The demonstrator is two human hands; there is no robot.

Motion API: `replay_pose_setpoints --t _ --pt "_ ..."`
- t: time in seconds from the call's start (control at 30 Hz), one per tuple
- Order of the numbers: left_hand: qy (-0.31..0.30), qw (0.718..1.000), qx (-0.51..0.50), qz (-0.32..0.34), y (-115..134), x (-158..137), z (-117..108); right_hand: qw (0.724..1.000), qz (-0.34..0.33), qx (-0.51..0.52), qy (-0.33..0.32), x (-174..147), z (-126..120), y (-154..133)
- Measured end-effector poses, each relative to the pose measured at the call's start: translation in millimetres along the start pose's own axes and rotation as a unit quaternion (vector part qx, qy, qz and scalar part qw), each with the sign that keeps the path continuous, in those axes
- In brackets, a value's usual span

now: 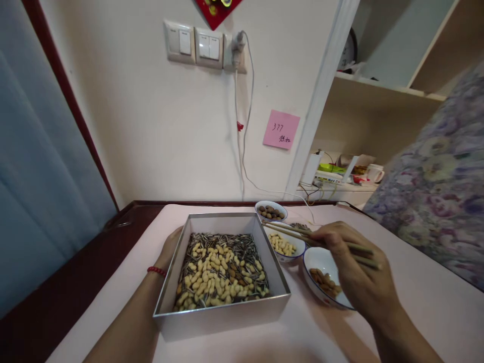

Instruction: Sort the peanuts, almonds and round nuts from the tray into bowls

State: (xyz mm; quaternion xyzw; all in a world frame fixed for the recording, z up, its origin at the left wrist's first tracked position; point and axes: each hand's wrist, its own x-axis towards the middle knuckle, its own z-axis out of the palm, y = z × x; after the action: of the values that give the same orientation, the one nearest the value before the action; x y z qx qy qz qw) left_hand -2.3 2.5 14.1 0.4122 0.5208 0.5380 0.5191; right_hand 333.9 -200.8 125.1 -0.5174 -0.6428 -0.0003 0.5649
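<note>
A square metal box (223,315) holds striped sunflower seeds (242,243), shelled-looking pale peanuts in their shells (212,272) and a few almonds (232,272). Against the box's left outer wall lies my left hand (172,247), its fingers hidden behind the wall. My right hand (359,272) grips a pair of wooden chopsticks (291,230), their tips close to the box's right rim, above a bowl of peanuts (301,250). Below that hand stands a white bowl (315,256) with almonds (323,282), partly covered by it. Nothing can be made out between the tips.
Behind the peanut bowl stands a bowl of round brown nuts (271,213). More striped seeds (300,227) show beyond the chopsticks. A white cable (264,190) runs from the wall socket to the tabletop (408,282). Flowered fabric (434,181) hangs at the right, a blue curtain (45,151) at the left.
</note>
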Motion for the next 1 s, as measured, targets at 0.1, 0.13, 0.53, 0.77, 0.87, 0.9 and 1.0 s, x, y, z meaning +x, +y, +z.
replay_pose_setpoints --t 0.1,0.13,0.53,0.77,0.87,0.9,1.0 --pt "0.008 1.0 0.002 0.023 2 -3 2 0.997 -0.015 -0.011 -0.079 5 23 -4" --pt "0.012 0.999 0.003 0.031 3 -4 3 0.995 -0.014 -0.013 -0.102 7 31 -4" --pt "0.019 0.997 -0.075 0.007 5 -12 8 0.979 -0.031 -0.069 -0.191 29 92 19" --pt "0.003 0.997 -0.08 0.017 4 -14 9 0.981 -0.031 -0.066 -0.179 30 96 21" --pt "0.009 0.996 -0.086 0.019 4 -13 8 0.983 -0.027 -0.058 -0.17 27 91 21" --pt "0.01 0.996 -0.089 0.012 5 -13 8 0.984 -0.026 -0.054 -0.167 25 89 20" --pt "0.025 0.995 -0.092 -0.008 6 -13 9 0.986 -0.019 -0.044 -0.159 19 78 13"
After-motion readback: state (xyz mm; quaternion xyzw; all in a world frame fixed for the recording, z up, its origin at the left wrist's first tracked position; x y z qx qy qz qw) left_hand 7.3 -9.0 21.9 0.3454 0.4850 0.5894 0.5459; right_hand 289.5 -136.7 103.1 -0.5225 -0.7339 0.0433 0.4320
